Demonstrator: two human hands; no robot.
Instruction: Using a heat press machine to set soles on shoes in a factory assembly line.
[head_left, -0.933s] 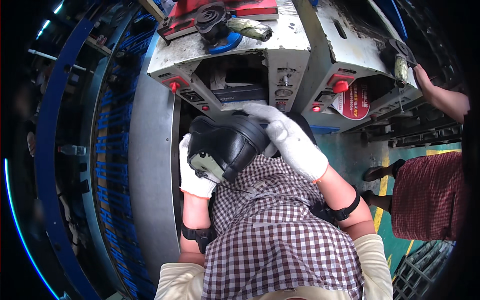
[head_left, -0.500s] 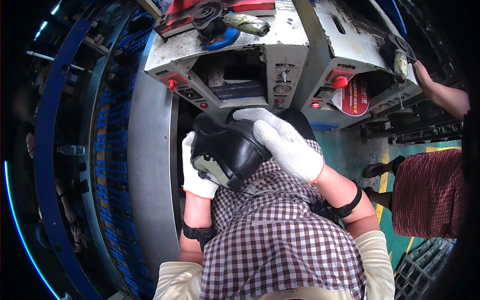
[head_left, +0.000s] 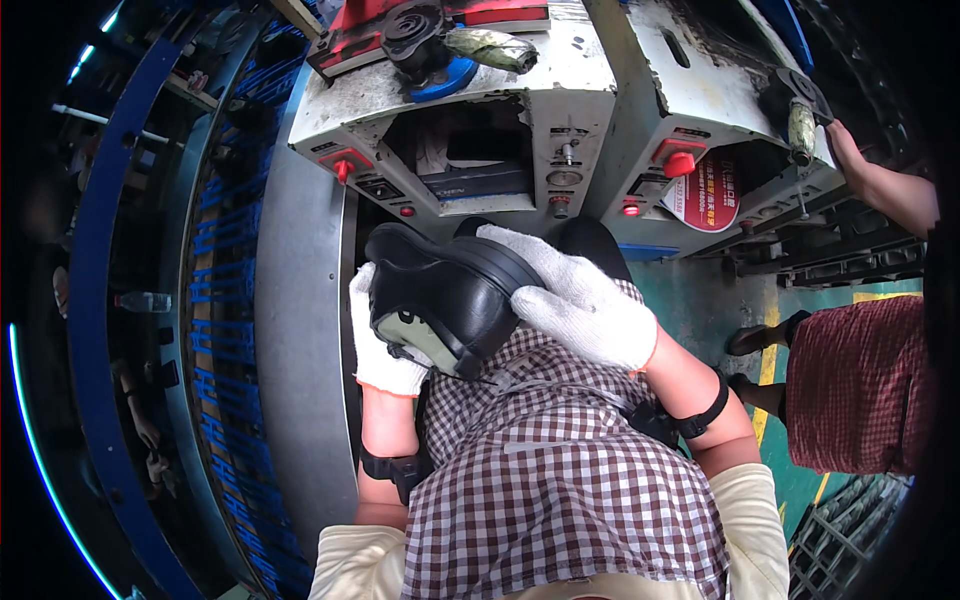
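A black shoe with a pale greenish inner lining and a dark sole is tilted on its side between my two hands, above my checked apron. My left hand, in a white knit glove with an orange cuff, closes round the shoe's left end; its fingers are partly hidden behind the shoe. In a matching glove, my right hand grips the sole side from the right, thumb and fingers pressed against its edge. A thin lace end hangs near the shoe's lower edge.
Ahead stand two worn white machines with red switches and a lever with a wrapped handle. A grey metal panel and blue racks run along the left. At right, another person's arm reaches to the second machine.
The shoe has shifted slightly left and turned so more of its sole edge shows. My right hand has slid a little down and right along it.
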